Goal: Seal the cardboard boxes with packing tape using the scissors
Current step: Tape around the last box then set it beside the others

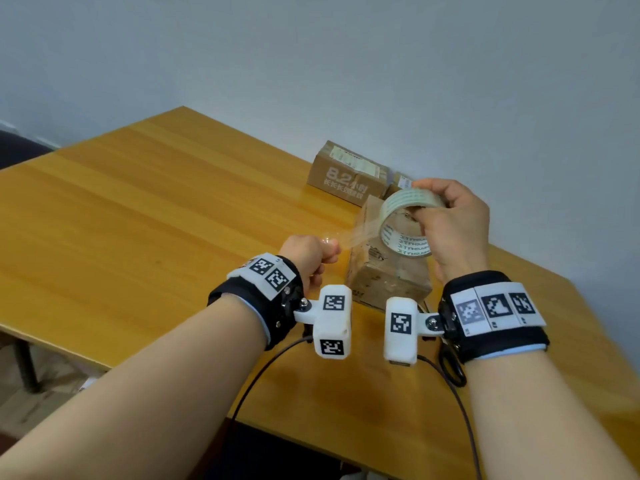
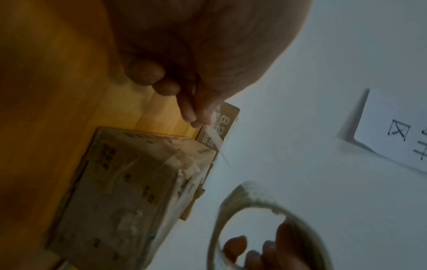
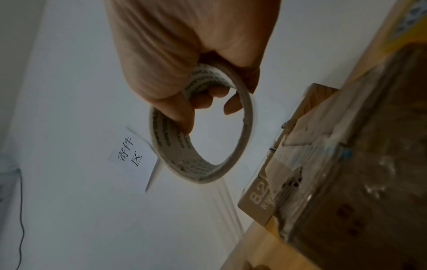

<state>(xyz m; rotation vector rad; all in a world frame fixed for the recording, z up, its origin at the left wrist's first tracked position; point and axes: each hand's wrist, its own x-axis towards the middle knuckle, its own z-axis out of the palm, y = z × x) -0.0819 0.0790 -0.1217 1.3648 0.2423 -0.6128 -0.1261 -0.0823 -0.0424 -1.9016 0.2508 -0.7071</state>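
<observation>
Right hand (image 1: 453,230) is up at centre right of the head view, fingers hooked through the core of the tape roll (image 1: 407,223) and thumb over its rim, gripping it above the near box (image 1: 384,271). Left hand (image 1: 308,256) sits just left of centre, thumb and fingertips pinching the free end of the strip (image 1: 356,233), which runs clear and taut from that pinch across to the roll. The two hands are a little apart, the strip bridging them.

The near box stands on the bench (image 1: 138,220) at centre frame, its top and sides glossy with tape already on it. Behind it, toward the upper centre, lies the printed box (image 1: 346,176) against the wall, and a third box (image 1: 401,183) peeks out beside it, mostly hidden by the roll.

From the left wrist, the pinch shows clearly: fingertips (image 2: 196,117) clamped on the strip, the near box below. From the right wrist, fingers curl inside the roll, with a paper sign (image 3: 131,155) on the wall behind. Scissors handles (image 1: 452,367), dark loops, lie on the bench under the right wrist, partly hidden.
</observation>
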